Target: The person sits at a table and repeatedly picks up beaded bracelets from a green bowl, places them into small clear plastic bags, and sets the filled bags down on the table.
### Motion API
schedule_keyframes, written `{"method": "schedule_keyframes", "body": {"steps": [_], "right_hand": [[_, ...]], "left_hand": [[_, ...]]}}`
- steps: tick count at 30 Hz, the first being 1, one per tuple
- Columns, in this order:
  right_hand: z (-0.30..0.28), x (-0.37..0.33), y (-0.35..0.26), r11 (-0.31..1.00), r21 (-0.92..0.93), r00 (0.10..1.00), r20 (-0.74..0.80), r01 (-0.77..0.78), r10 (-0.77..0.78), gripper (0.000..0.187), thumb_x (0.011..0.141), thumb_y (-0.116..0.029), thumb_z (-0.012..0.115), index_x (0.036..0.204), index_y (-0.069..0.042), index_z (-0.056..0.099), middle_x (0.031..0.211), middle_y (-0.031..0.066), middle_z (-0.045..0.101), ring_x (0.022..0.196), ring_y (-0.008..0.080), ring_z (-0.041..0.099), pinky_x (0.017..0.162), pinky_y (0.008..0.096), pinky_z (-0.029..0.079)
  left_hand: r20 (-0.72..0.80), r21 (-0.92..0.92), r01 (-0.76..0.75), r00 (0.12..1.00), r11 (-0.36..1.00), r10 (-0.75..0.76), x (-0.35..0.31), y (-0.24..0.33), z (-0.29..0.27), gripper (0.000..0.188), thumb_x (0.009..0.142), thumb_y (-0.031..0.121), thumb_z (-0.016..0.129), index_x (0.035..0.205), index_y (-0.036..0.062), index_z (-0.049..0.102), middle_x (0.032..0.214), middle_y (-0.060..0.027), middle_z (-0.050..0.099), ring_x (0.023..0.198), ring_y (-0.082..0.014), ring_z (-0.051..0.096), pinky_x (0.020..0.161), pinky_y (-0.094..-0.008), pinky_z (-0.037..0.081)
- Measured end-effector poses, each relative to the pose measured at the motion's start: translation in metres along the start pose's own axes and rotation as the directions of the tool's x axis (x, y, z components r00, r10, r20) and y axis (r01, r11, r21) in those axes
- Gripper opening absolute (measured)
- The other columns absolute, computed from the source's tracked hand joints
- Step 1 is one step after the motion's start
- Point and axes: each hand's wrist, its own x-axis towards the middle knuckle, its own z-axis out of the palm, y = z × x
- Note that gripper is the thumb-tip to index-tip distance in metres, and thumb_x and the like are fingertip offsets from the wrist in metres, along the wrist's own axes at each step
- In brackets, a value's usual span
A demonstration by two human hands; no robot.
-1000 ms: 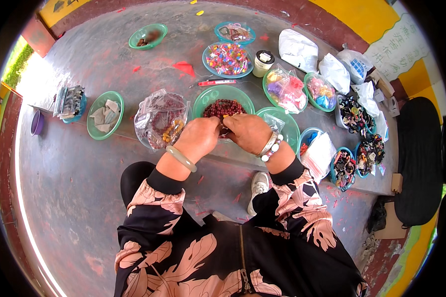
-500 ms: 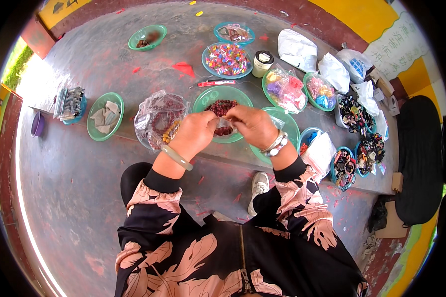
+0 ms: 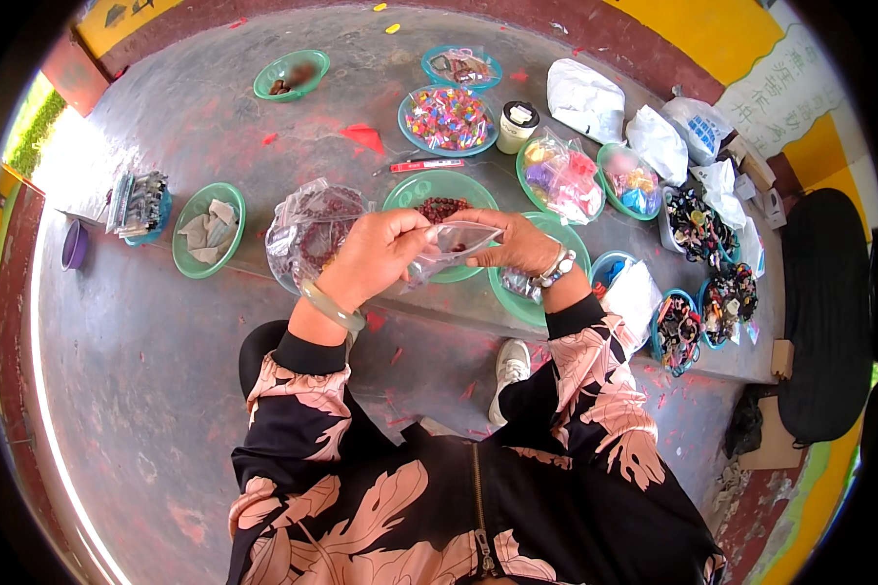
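Over the middle green basin (image 3: 395, 198), a small clear plastic bag (image 3: 447, 246) hangs between my hands, its mouth spread. My left hand (image 3: 379, 252) pinches one side of it between thumb and fingers. My right hand (image 3: 519, 242) grips the other side, with thumb and fingers bent around the edge. Dark red bead bracelets (image 3: 441, 209) lie in the basin below, partly hidden by my hands and the bag. Left of my left hand sits a pile of bagged bead bracelets (image 3: 312, 224). Under my right wrist, another green basin (image 3: 512, 304) holds clear bags.
Beyond the basins lie a red marker (image 3: 426, 166), a lidded cup (image 3: 517, 127) and a basin of colourful small pieces (image 3: 449, 119). Rightward stand basins of bagged items and hair ties (image 3: 675, 330). A green basin with cloth (image 3: 208, 230) is at left. A ledge edge runs below my hands.
The plastic bag's mouth has been spread wider. My left hand has turned and dropped slightly; my right hand has shifted right and rolled, its fingers now around the bag's edge.
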Motion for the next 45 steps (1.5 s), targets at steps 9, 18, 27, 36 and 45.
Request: {"method": "schedule_keyframes", "body": {"steps": [9,18,27,36,45], "right_hand": [[0.010,-0.005,-0.009,0.930,0.349,0.983,-0.179,0.112,-0.051,0.019,0.084,-0.016,0.062,0.095,0.000,0.066,0.092,0.0108,0.067,0.085,0.0159,0.064,0.076,0.0283,0.051],[0.009,-0.008,-0.019,0.809,0.544,0.953,-0.296,0.222,-0.063,0.030,0.087,-0.028,0.057,0.098,-0.001,0.063,0.093,0.0158,0.066,0.087,0.0281,0.064,0.079,0.0403,0.051],[0.010,-0.007,-0.022,0.807,0.518,0.932,-0.345,0.285,-0.108,0.032,0.090,-0.029,0.053,0.100,0.001,0.062,0.095,0.0148,0.065,0.089,0.0264,0.064,0.081,0.0381,0.050],[0.006,-0.012,-0.017,0.994,0.037,0.971,-0.221,0.098,-0.088,0.031,0.090,-0.029,0.054,0.102,-0.002,0.064,0.087,0.0053,0.065,0.078,0.0116,0.058,0.070,0.0283,0.048],[0.011,-0.001,-0.017,0.969,-0.094,0.973,-0.011,0.227,-0.229,0.030,0.092,-0.027,0.051,0.103,-0.002,0.063,0.090,0.0037,0.064,0.083,0.0101,0.055,0.073,0.0277,0.046]], "left_hand": [[-0.145,-0.350,0.021,0.986,0.937,-0.077,-0.003,0.004,-0.009,0.027,0.087,0.028,0.057,0.097,0.0028,0.060,0.089,-0.0034,0.064,0.061,-0.0040,0.051,0.051,-0.0161,0.040],[0.099,-0.296,0.071,0.994,0.952,-0.043,0.001,-0.001,0.004,0.026,0.079,0.015,0.066,0.101,0.0027,0.059,0.087,-0.0005,0.060,0.069,-0.0049,0.052,0.055,-0.0185,0.042],[-0.202,-0.373,-0.066,0.979,0.926,-0.012,0.007,-0.014,0.006,0.023,0.083,0.012,0.062,0.103,0.0016,0.058,0.094,-0.0066,0.062,0.089,-0.0139,0.059,0.070,-0.0240,0.049],[-0.168,-0.544,-0.064,0.985,0.837,-0.034,-0.006,0.015,-0.011,0.026,0.085,0.015,0.058,0.108,0.0031,0.056,0.094,-0.0034,0.060,0.085,-0.0086,0.055,0.057,-0.0203,0.045],[0.256,-0.236,0.182,0.959,0.955,-0.120,-0.006,0.009,-0.016,0.016,0.081,0.015,0.063,0.091,0.0024,0.061,0.076,0.0012,0.058,0.062,-0.0038,0.050,0.049,-0.0183,0.040]]}}
